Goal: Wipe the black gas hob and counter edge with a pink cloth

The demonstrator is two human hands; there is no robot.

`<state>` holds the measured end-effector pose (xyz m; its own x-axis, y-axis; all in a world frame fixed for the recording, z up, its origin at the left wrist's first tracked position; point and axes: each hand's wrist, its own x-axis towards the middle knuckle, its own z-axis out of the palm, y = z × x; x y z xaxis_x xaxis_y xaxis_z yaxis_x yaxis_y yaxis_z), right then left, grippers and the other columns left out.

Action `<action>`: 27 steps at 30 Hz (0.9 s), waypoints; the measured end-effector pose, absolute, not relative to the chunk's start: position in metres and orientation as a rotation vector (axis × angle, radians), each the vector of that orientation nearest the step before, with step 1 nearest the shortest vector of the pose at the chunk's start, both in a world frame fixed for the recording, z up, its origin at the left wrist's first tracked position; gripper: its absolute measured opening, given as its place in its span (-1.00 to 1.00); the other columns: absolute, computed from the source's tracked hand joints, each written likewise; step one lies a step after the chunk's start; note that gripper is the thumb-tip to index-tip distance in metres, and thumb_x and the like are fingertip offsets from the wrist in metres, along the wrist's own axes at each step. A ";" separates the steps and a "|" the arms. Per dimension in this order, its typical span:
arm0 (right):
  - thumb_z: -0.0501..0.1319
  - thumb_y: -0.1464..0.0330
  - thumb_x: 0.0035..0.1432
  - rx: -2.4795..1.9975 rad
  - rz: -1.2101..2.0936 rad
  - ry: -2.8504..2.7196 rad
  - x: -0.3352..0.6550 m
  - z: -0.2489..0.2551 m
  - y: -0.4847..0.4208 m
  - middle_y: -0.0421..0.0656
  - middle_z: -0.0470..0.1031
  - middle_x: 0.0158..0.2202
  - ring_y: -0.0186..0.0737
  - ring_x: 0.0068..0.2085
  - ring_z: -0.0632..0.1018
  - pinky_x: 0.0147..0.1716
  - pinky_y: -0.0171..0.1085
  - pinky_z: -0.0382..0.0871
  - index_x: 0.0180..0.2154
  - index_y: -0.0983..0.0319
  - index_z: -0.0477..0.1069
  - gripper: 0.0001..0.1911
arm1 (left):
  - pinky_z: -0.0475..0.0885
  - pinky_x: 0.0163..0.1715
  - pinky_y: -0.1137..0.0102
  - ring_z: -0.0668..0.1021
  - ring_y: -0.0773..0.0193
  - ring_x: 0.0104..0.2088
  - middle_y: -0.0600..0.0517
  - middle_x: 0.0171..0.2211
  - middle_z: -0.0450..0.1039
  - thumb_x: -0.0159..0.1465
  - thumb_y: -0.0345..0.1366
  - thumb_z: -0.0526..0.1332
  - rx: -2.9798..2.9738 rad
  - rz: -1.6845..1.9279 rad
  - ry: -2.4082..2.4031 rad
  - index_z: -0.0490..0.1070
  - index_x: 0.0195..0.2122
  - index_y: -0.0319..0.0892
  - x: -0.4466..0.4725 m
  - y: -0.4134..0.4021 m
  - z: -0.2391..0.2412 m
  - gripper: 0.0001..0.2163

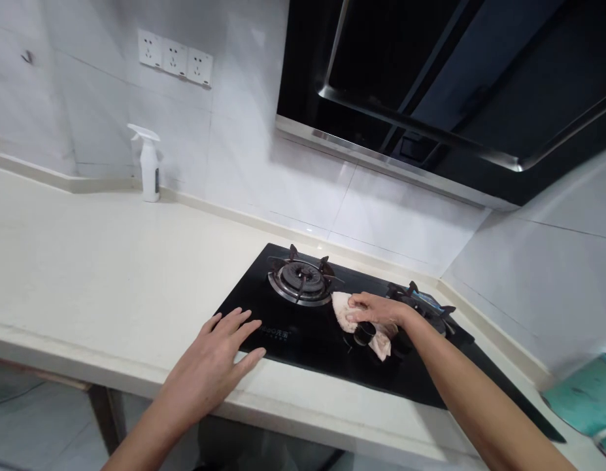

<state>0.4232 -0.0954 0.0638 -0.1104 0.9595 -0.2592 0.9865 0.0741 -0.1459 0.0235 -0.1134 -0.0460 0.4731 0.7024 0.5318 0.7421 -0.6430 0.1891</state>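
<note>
Left hand (218,356) released at hob (315,350) edge. Right hand (378,309) grasping cloth (342,310); knob (365,333), left burner (303,277) adjacent. Spray bottle (150,169) far left.

1. Cloth (342,311): off-white, maybe pinkish patches, partly hidden.
2. Cooktop (307,343): black, pale lettering (276,333).
3. Worktop (111,261): cream.
4. Wall tiles (244,150): white, grey lines.
5. Spray bottle (149,167): white, dark label (157,180).
6. Range hood (444,85): black, silver trim (371,156).
7. Right-edge object (584,392): teal green.

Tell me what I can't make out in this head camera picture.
All in the head view:
Cloth: partly covered by the right hand.
Right burner: partly behind the right forearm.
Spray bottle: label too small to read.
Green object: cut off by the right edge, identity unclear.
Range hood: cut off by the top edge.
</note>
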 end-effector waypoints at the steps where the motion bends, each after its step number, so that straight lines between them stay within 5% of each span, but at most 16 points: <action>1: 0.28 -0.08 0.14 2.031 -0.416 2.201 0.419 0.064 -0.092 -0.13 0.47 -0.07 -0.09 -0.10 0.50 -0.15 -0.23 0.36 -0.15 0.13 0.45 -0.55 | 0.28 0.34 -0.04 0.38 -0.05 0.36 -0.08 0.31 0.41 0.43 0.06 0.12 -2.641 -0.897 -1.294 0.46 0.26 -0.06 0.023 -0.113 -0.046 -0.51; 7: 0.44 -0.11 -0.06 2.038 -0.308 2.060 0.404 0.061 -0.076 -0.09 0.46 -0.07 -0.03 -0.13 0.51 -0.24 -0.21 0.33 -0.12 0.12 0.39 -0.38 | 0.28 0.34 -0.05 0.38 -0.04 0.36 -0.07 0.32 0.39 0.42 0.10 0.12 -2.638 -0.893 -1.302 0.45 0.26 -0.03 0.022 -0.111 -0.047 -0.49; 17: 0.26 0.14 0.35 2.155 -0.303 1.925 0.468 0.055 -0.056 -0.07 0.45 0.06 -0.17 -0.08 0.53 -0.10 -0.10 0.52 0.09 0.21 0.40 -0.61 | 0.29 0.34 0.01 0.45 -0.06 0.30 -0.09 0.25 0.47 0.42 0.15 0.11 -2.625 -0.997 -1.188 0.50 0.21 -0.03 0.019 -0.105 -0.050 -0.49; 27: 0.45 0.19 -0.11 2.002 -0.412 2.108 0.475 0.063 -0.119 -0.18 0.28 -0.14 -0.13 -0.11 0.42 -0.17 -0.23 0.33 -0.35 0.15 0.36 -0.65 | 0.29 0.33 -0.06 0.40 -0.09 0.34 -0.07 0.31 0.41 0.40 0.17 0.12 -2.655 -0.961 -1.286 0.47 0.24 -0.02 0.020 -0.106 -0.049 -0.47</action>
<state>0.4753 -0.1195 0.0633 -0.0586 0.9401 -0.3359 0.9973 0.0406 -0.0605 0.0200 -0.1056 -0.0495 0.4648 0.6971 0.5459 0.7212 -0.6558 0.2233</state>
